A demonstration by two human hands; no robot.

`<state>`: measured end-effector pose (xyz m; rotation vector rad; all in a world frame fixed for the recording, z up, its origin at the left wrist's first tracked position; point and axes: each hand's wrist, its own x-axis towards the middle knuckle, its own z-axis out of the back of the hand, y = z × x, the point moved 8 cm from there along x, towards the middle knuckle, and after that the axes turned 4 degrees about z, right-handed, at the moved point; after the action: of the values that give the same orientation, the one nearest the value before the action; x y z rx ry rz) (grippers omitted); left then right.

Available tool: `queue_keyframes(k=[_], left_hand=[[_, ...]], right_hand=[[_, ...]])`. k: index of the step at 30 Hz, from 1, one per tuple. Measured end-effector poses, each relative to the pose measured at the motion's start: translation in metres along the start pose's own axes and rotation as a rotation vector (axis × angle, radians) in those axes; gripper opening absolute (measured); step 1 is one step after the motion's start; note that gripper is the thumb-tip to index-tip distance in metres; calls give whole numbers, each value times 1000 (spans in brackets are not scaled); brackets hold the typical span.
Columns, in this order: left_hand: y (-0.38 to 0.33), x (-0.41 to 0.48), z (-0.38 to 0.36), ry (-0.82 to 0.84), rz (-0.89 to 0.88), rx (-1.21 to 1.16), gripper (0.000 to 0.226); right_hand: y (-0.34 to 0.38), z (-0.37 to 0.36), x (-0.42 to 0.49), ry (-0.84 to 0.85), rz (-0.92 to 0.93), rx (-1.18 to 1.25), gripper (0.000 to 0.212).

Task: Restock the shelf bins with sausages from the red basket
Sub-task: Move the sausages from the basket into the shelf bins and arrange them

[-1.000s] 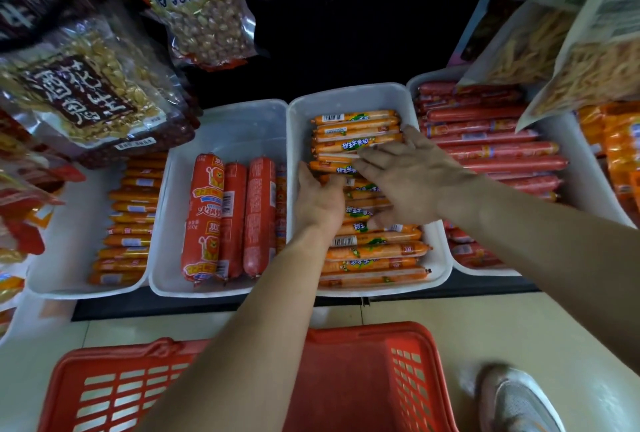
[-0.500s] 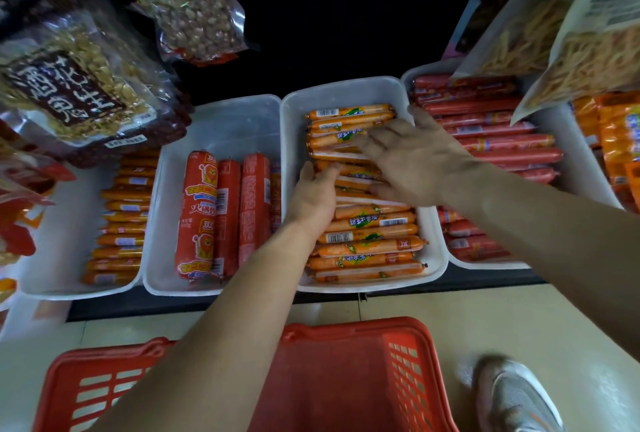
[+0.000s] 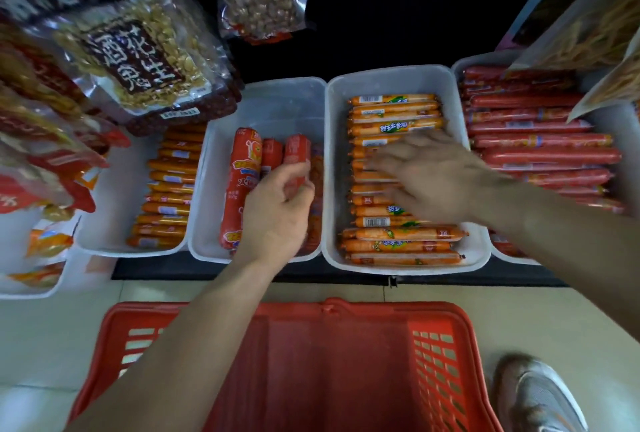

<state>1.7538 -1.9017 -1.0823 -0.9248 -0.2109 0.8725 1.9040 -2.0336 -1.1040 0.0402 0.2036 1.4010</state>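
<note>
We see the right hand (image 3: pixel 429 179) spread flat, fingers open, over the orange sausages (image 3: pixel 398 234) in the middle white bin (image 3: pixel 332 168); we judge it is pressing the crosswise row level so the sticks lie snug between the bin's side walls, though motion blur hides whether the fingertips touch the wrappers or hover just above. The left hand (image 3: pixel 277 210) sits in the neighbouring bin (image 3: pixel 207 189), fingers curled around the near side of the thick red sausages (image 3: pixel 239 186) that lie lengthwise along its right half; we cannot tell whether it grips one or only nudges them together, since the palm covers their near ends. That bin's left half and back are bare, so we judge it is the one with room to fill. The red basket (image 3: pixel 433 338) stands on the floor against the shelf's front edge, directly below the bins for a short reach; both forearms cross over it, and what shows of its inside looks bare, though we cannot see it all. Hanging snack packets (image 3: pixel 138 64) cover the back of the left bins, and the frame crops the far-right bin (image 3: pixel 460 71).
</note>
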Motion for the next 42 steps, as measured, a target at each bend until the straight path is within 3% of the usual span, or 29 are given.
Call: queue_keyframes(k=[3,8,13,29,34,40,42], left_hand=[[7,-5,7,-74,-155,117,28],[28,-14,-5,-68,-337,389,32],[35,-13,-14,8,-368,351,41],[37,-12,-18,54,-385,357,49],[37,-13,-18,46,-395,361,46],[37,-12,-17,65,-386,352,51],[37,-12,-17,66,-378,355,50]], right_hand=[[59,-29,15,157,158,276,44],[76,-61,26,162,254,169,37],[72,-65,15,103,291,185,46],[69,-69,19,121,222,193,22],[66,-69,8,118,227,340,29],[66,-67,13,205,179,324,37],[67,-56,13,214,181,450,32]])
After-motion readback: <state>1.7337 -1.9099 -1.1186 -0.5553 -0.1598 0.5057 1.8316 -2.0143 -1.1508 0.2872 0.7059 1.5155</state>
